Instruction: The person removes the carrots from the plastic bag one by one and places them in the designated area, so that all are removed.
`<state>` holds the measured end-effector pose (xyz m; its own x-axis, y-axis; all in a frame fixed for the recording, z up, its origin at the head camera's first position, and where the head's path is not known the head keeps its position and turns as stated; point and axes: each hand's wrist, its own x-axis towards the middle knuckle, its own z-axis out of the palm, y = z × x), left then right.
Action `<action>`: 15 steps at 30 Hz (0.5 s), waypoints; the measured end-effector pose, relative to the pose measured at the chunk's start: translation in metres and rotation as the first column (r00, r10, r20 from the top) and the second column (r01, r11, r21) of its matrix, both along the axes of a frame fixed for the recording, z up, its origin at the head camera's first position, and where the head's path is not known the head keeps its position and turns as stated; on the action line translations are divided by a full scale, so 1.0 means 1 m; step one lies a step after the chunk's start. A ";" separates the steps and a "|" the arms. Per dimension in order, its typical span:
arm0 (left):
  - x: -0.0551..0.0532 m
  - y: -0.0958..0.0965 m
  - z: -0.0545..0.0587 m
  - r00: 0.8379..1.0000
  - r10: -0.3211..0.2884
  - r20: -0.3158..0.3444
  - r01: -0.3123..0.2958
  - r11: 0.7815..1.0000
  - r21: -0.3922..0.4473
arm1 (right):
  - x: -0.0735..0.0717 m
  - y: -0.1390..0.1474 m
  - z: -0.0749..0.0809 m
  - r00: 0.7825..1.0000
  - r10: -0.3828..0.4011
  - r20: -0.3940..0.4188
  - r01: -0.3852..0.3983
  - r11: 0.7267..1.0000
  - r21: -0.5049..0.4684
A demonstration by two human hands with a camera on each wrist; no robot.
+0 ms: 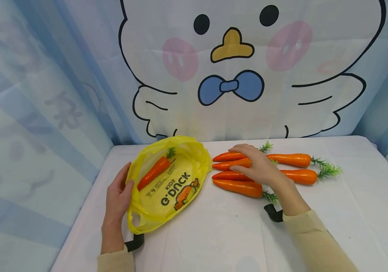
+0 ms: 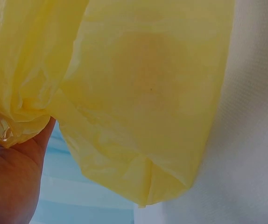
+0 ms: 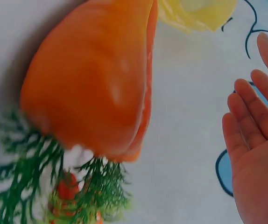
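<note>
My left hand (image 1: 119, 196) grips the left edge of a yellow plastic bag (image 1: 161, 223), whose mouth faces up in the head view. One toy carrot (image 1: 153, 173) with a green top lies inside it, beside printed duck lettering. In the left wrist view, the yellow bag (image 2: 148, 93) fills most of the picture and covers the fingers. Over a row of several toy carrots (image 1: 236, 187) hovers my right hand (image 1: 260, 166), its fingers extended and holding nothing. The right wrist view shows a nearby carrot (image 3: 87, 84) large, with the hand (image 3: 260, 140) apart from it.
More carrots (image 1: 299, 176) with leafy tops lie to the right of the right hand. All stand on a white-covered table (image 1: 207, 241). Behind it hangs a curtain (image 1: 231, 117) with a cartoon bird; another pale blue curtain (image 1: 27, 151) borders the left side.
</note>
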<state>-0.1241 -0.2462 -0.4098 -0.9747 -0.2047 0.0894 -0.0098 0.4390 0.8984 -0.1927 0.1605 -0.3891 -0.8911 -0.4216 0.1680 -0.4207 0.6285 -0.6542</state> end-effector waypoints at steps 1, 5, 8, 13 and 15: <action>0.000 0.000 0.000 1.000 -0.001 -0.001 0.001 1.000 0.000 | 0.000 -0.003 0.000 1.000 0.007 0.001 -0.007 1.000 0.000; -0.001 -0.001 0.000 1.000 -0.004 -0.005 0.004 1.000 -0.002 | -0.001 -0.016 0.002 0.999 0.043 -0.005 -0.043 0.999 -0.022; -0.001 -0.001 0.000 1.000 -0.009 -0.004 0.009 1.000 0.001 | -0.002 -0.027 0.003 0.997 0.076 -0.006 -0.076 0.996 -0.042; -0.001 0.000 0.000 1.000 -0.013 0.007 0.013 1.000 0.006 | -0.005 -0.045 0.004 0.992 0.122 0.001 -0.122 0.991 -0.057; 0.000 0.000 0.000 1.000 -0.009 0.010 0.009 1.000 0.001 | -0.007 -0.053 0.003 0.990 0.139 -0.002 -0.139 0.988 -0.064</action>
